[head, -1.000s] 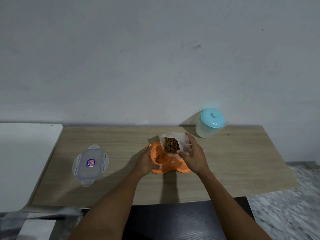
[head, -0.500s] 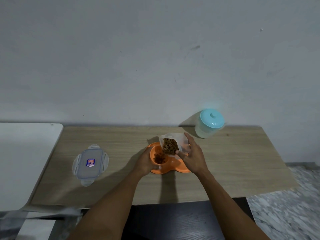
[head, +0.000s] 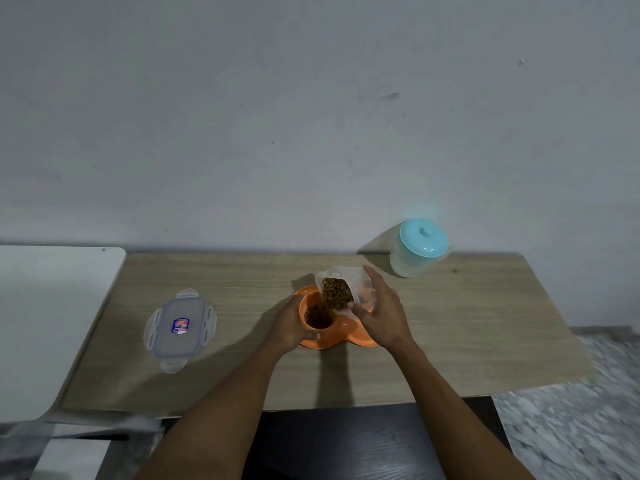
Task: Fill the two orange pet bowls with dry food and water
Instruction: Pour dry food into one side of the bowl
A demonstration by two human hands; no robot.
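Note:
An orange double pet bowl (head: 341,336) sits in the middle of the wooden table (head: 467,323). My right hand (head: 382,311) grips a clear plastic container (head: 337,284) of brown dry food, tilted over the left bowl. Kibble (head: 317,317) lies in the left bowl, and more pours from the container. My left hand (head: 287,323) holds the bowl's left rim. The right bowl is mostly hidden behind my right hand. A clear jug with a light blue lid (head: 420,247) stands at the back right of the table.
The container's clear snap lid (head: 180,329) with a blue label lies on the table to the left. A white table (head: 45,323) adjoins on the left. A dark surface (head: 346,441) lies in front, and marbled floor (head: 571,410) shows at right.
The container has tipped further over the left bowl, and the pile of kibble in that bowl has grown. My left hand has stayed on the rim.

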